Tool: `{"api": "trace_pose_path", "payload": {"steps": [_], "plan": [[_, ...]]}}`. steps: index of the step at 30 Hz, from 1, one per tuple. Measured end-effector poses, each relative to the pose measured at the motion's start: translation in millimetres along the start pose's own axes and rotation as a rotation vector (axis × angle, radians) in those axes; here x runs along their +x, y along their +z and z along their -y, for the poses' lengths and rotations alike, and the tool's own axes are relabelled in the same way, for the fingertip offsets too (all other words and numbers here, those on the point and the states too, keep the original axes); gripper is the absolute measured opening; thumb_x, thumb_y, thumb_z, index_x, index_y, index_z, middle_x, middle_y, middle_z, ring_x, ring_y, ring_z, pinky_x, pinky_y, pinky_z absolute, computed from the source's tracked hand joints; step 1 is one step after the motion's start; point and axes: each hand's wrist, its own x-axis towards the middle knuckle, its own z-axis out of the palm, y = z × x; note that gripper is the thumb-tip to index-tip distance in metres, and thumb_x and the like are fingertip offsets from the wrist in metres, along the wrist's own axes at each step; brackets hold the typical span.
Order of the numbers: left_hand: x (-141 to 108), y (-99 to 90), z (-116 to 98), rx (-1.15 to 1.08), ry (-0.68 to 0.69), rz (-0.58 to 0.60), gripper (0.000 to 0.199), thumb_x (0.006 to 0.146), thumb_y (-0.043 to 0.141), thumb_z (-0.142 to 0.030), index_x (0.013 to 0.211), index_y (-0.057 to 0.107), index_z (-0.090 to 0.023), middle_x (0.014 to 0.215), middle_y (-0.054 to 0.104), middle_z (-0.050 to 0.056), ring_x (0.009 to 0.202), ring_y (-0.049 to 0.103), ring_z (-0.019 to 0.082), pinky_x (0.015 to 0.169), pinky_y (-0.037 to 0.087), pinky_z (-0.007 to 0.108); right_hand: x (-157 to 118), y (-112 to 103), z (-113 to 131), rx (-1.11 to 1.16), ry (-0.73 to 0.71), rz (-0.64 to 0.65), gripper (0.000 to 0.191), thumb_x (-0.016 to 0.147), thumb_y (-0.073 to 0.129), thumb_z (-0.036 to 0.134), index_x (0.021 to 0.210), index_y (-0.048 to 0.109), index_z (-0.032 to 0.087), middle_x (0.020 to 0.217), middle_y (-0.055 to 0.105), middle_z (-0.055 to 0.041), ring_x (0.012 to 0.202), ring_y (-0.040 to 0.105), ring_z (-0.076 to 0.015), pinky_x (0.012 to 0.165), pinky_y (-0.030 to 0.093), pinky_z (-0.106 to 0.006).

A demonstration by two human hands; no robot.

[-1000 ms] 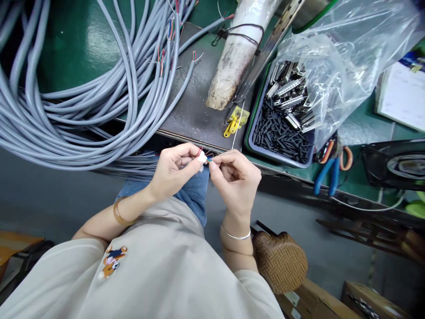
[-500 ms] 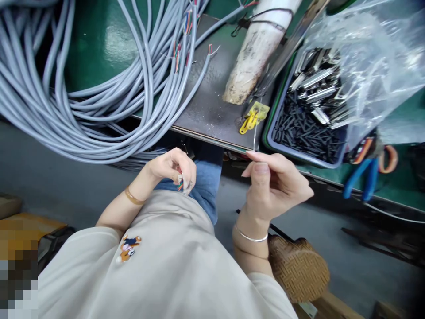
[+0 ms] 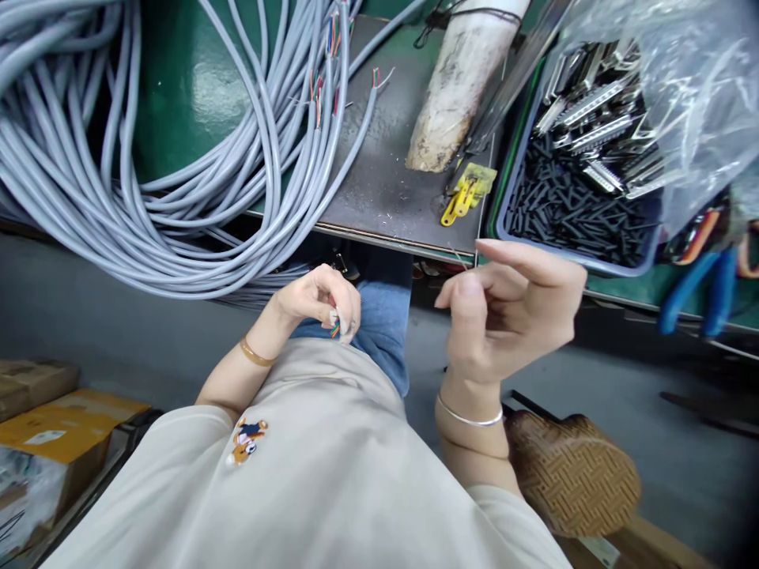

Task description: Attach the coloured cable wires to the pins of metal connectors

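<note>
My left hand (image 3: 323,299) is closed in a pinch in front of my lap. Short ends of thin coloured wires (image 3: 335,328), green and orange among them, stick out between its thumb and fingers; the rest of them is hidden in the hand. To the right, my right hand (image 3: 513,312) is raised just off the bench edge, its index finger lifted away from the thumb. A very fine pale strand (image 3: 458,257) shows by its fingertips, apparently loose. Nearest to that hand on the bench are a yellow thread snipper (image 3: 461,207) and the blue bin (image 3: 578,257).
Grey cables (image 3: 237,269) with stripped ends lie in a big bundle at left. The bin holds black sleeves (image 3: 575,213) and metal shells (image 3: 598,103) beside a plastic bag (image 3: 700,103). A white tube (image 3: 454,87), blue-handled pliers (image 3: 700,292), a woven stool (image 3: 581,482) and cartons (image 3: 71,419) are around.
My right index finger has lifted off the thumb, and the pale strand that hung at the fingertips has dropped lower. My left hand keeps its pinch. The whole view has shifted slightly.
</note>
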Motion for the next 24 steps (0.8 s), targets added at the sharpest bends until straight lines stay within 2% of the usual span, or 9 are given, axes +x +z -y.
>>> {"api": "trace_pose_path", "payload": {"steps": [2,5,7,9,11,14,18,21,24], "plan": [[-0.1,4.2,-3.4,-0.012,0.038,-0.015,0.055,0.062,0.082,-0.069,0.045,0.066,-0.020,0.047,0.062,0.010,0.041,0.061,0.018,0.042,0.046,0.029,0.4,1.6,0.9,0.063,-0.005,0.000,0.029,0.100,0.058,0.028,0.129,0.059,0.032,0.073,0.072,0.0048,0.047,0.059,-0.0118,0.047,0.045,-0.029],[4.0,15.5,-11.8,-0.063,0.146,-0.135,0.044,0.068,0.084,-0.057,0.056,0.069,-0.017,0.053,0.064,0.008,0.037,0.050,0.011,0.037,0.039,0.023,3.0,-1.1,2.6,0.033,-0.014,0.085,0.018,0.097,0.063,0.023,0.114,0.065,0.028,0.089,0.078,0.0020,0.063,0.072,-0.0126,0.060,0.057,-0.028],[8.6,25.7,-20.2,-0.111,0.211,-0.304,0.037,0.070,0.086,-0.046,0.064,0.067,-0.015,0.055,0.064,0.005,0.037,0.044,0.006,0.035,0.030,0.018,4.7,-9.3,5.2,-0.030,-0.055,0.131,0.005,0.093,0.067,0.021,0.096,0.067,0.025,0.085,0.077,0.0023,0.067,0.074,-0.0133,0.064,0.059,-0.028],[12.6,38.0,-32.4,-0.126,0.201,-0.494,0.031,0.071,0.087,-0.038,0.070,0.066,-0.015,0.058,0.064,0.003,0.039,0.040,0.004,0.035,0.024,0.015,6.4,-23.0,9.4,-0.074,-0.146,0.139,0.009,0.089,0.072,0.021,0.083,0.065,0.025,0.072,0.072,0.0049,0.059,0.069,-0.0115,0.057,0.055,-0.026],[13.7,52.7,-48.9,-0.067,0.210,-0.615,0.026,0.072,0.087,-0.031,0.072,0.067,-0.015,0.061,0.064,0.002,0.047,0.048,0.007,0.038,0.028,0.015,9.0,-40.6,13.7,-0.118,-0.239,0.118,0.014,0.086,0.074,0.019,0.079,0.063,0.025,0.062,0.065,0.0081,0.048,0.057,-0.0082,0.049,0.046,-0.024],[9.9,79.2,-78.6,0.165,0.331,-0.636,0.016,0.079,0.082,-0.027,0.072,0.071,-0.018,0.068,0.065,0.003,0.055,0.054,0.010,0.047,0.040,0.021,19.2,-70.1,10.3,-0.358,-0.284,0.078,0.016,0.086,0.072,0.019,0.078,0.061,0.025,0.057,0.057,0.0096,0.043,0.043,-0.0061,0.046,0.037,-0.024],[9.3,106.3,-104.0,0.387,0.472,-0.564,0.006,0.078,0.082,-0.022,0.074,0.078,-0.022,0.062,0.063,0.004,0.053,0.054,0.013,0.046,0.036,0.027,48.8,-103.2,-28.8,-0.850,-0.130,-0.022,0.013,0.089,0.068,0.022,0.078,0.061,0.024,0.057,0.055,0.0053,0.050,0.050,-0.0124,0.053,0.035,-0.029],[21.3,105.0,-98.9,0.296,0.440,-0.453,0.009,0.078,0.081,-0.021,0.071,0.075,-0.020,0.062,0.065,0.004,0.053,0.057,0.013,0.046,0.039,0.026,75.0,-113.0,-70.1,-0.981,-0.068,-0.168,0.008,0.088,0.067,0.022,0.082,0.063,0.023,0.065,0.061,0.0007,0.059,0.053,-0.0164,0.062,0.039,-0.031],[36.0,89.2,-82.3,0.018,0.346,-0.569,0.013,0.076,0.079,-0.021,0.068,0.070,-0.018,0.062,0.064,0.002,0.047,0.051,0.008,0.038,0.025,0.018,95.3,-107.4,-98.7,-0.944,-0.102,-0.158,0.007,0.091,0.064,0.022,0.084,0.063,0.023,0.073,0.064,-0.0014,0.070,0.058,-0.0191,0.071,0.044,-0.033]]}}
